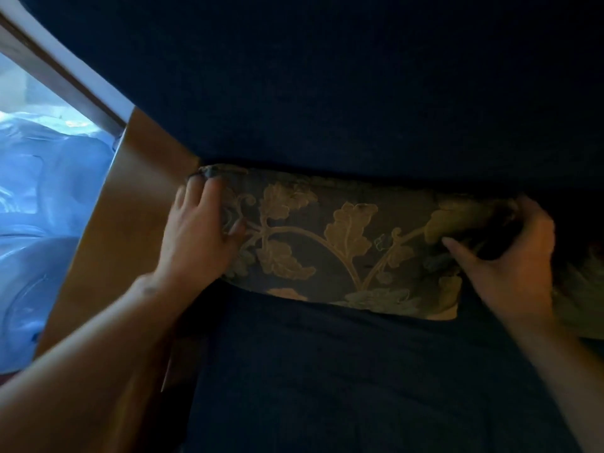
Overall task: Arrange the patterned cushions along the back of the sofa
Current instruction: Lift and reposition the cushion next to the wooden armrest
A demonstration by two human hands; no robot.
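Note:
A dark cushion with a gold leaf-and-vine pattern (340, 243) lies along the foot of the dark blue sofa back (327, 93), resting on the blue seat (343, 371). My left hand (199, 233) presses flat on the cushion's left end, fingers spread over its top corner. Over at the cushion's right end, my right hand (510, 253) grips the fabric, thumb in front and fingers curled behind. A second patterned cushion (581, 295) shows partly at the right edge, behind my right wrist.
A brown wooden side panel of the sofa (130, 204) runs along the left of the seat. Beyond it, pale translucent plastic sheeting (42, 207) and a window frame (58, 76) fill the left edge.

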